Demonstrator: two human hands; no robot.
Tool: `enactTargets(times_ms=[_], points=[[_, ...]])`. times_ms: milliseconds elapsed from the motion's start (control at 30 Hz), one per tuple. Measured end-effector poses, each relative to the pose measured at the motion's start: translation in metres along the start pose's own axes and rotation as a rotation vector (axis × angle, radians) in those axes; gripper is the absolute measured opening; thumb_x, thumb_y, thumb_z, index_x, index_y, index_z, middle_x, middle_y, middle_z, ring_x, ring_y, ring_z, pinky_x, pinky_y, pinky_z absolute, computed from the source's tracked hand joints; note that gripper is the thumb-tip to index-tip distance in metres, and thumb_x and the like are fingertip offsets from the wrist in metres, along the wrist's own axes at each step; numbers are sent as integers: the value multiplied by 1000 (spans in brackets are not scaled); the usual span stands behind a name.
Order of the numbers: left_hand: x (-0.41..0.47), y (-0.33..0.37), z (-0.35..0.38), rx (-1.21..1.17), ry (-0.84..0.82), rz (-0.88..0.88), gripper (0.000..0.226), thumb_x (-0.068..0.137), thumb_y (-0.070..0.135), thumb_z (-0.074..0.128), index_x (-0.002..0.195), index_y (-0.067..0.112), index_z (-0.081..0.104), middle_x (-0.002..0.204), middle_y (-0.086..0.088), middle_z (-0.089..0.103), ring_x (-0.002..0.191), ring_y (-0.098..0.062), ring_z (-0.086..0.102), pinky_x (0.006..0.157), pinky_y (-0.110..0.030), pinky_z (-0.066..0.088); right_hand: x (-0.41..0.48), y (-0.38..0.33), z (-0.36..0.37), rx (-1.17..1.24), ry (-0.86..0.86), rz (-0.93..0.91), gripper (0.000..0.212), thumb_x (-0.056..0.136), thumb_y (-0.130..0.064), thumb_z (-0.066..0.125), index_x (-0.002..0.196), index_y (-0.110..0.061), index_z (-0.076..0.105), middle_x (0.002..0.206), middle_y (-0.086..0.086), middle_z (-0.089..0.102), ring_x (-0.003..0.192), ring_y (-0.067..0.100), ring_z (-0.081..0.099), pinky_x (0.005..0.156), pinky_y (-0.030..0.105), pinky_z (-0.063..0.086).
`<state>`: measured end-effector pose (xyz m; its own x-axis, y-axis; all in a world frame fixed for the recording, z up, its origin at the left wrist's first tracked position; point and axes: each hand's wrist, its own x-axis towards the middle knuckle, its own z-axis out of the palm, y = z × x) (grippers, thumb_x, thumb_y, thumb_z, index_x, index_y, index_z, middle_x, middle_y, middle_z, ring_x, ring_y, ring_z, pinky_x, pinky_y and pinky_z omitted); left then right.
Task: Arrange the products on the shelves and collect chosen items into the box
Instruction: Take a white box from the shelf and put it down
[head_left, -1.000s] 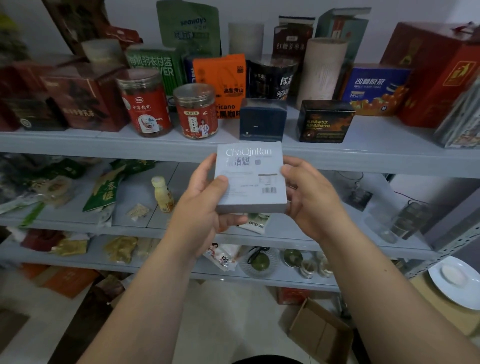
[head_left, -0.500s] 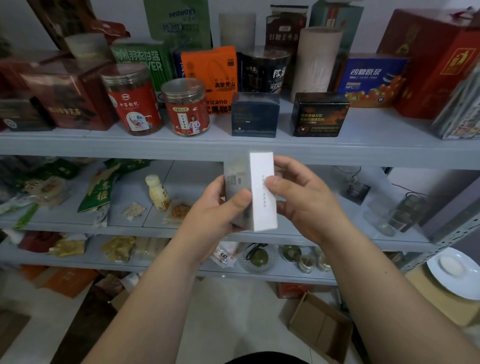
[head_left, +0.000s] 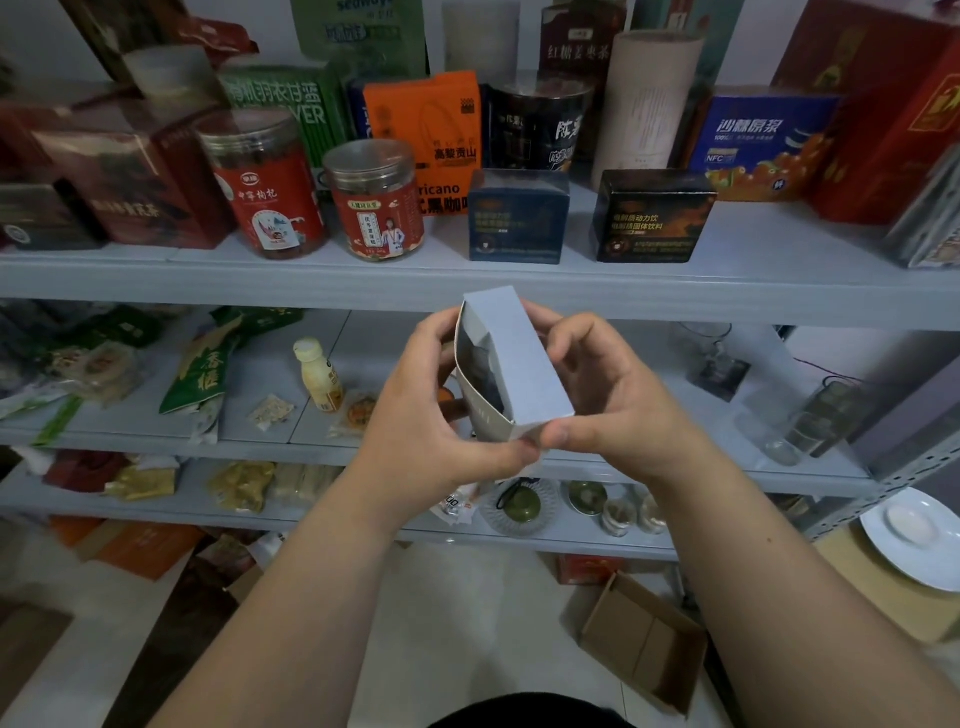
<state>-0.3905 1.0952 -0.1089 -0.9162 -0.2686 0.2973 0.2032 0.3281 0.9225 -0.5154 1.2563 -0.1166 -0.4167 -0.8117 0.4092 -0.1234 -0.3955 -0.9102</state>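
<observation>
I see open room on the top shelf (head_left: 753, 260) right of the black box (head_left: 652, 218); red jars (head_left: 265, 182) crowd its left.

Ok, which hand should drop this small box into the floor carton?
Right, probably: left hand and right hand both grip the small box, but the carton lies on the floor to the right.

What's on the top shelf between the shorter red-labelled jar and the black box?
A dark blue box stands there, near the front edge of the top shelf, apart from the shorter jar and the black box. The head view shows it.
</observation>
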Motion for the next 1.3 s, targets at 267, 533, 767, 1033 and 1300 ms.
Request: enactTargets(times_ms=[267,533,767,1033,1300], points=[[-1,-14,-10,-142,-150,-30,89,76,16,82,152,33,39,140,4,59,134,-23,54,103,-47,53,8,8,14,-54,46,250,129,57,-60,92,159,-17,26,158,2,43,146,21,42,116,43,42],[-41,-47,-38,-580,268,-359,49,98,32,47,143,12,52,133,-17,66,118,-44,65,78,-58,59,24,40,46,-111,211,373,73,90,-28,73,152,-40,36,127,-7,69,114,15,70,82,40,62],[-111,-57,-76,-475,532,-421,42,92,21,57,133,31,54,115,9,75,106,-23,73,70,-42,64,41,82,99,-43,31,481,61,99,-12,64,144,-43,40,111,-8,77,102,17,74,79,43,63],[-184,-63,-74,-383,838,-533,34,104,20,54,137,29,53,120,8,71,111,-13,69,86,-38,60,43,122,158,-88,-339,604,52,94,-40,71,133,-61,45,130,-15,63,119,14,64,83,45,62],[-265,-71,-77,-487,1167,-612,29,106,29,52,135,34,54,131,-5,65,117,-25,67,90,-51,59,33,179,246,-16,-640,690,48,76,-58,73,121,-57,54,111,-13,71,102,18,73,85,58,60]])
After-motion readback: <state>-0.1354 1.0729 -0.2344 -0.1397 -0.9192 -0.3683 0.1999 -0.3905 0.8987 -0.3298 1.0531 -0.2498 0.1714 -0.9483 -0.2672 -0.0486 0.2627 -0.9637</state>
